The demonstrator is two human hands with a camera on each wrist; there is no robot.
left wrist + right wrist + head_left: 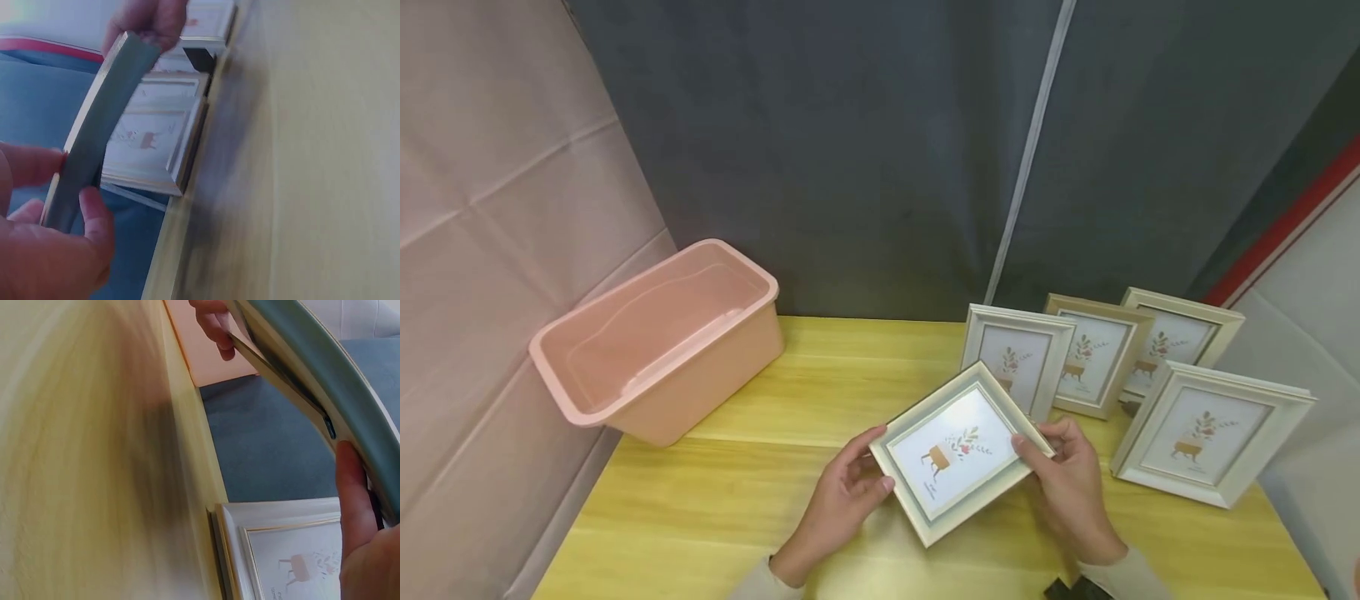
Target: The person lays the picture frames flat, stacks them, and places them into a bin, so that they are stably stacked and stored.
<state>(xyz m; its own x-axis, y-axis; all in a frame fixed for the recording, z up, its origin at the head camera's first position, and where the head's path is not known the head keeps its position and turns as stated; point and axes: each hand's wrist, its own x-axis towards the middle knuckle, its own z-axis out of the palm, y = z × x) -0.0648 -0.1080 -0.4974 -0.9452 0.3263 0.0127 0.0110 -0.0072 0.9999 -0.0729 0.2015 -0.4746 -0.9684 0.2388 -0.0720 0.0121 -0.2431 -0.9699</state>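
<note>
Between both hands a picture frame with a cream rim and a blue-green inner border is held tilted above the table, its print facing up. My left hand grips its left corner, thumb on the front and fingers behind. At the right corner my right hand pinches the rim, thumb on the face. Seen edge-on in the left wrist view, the held frame shows a blue-green side. Its back and a small dark clip show in the right wrist view, where my right hand holds the edge.
Several picture frames stand at the right: a white one, a tan one, a cream one and a wide white one nearer the front. A pink plastic bin stands at the back left of the wooden table, before a dark curtain.
</note>
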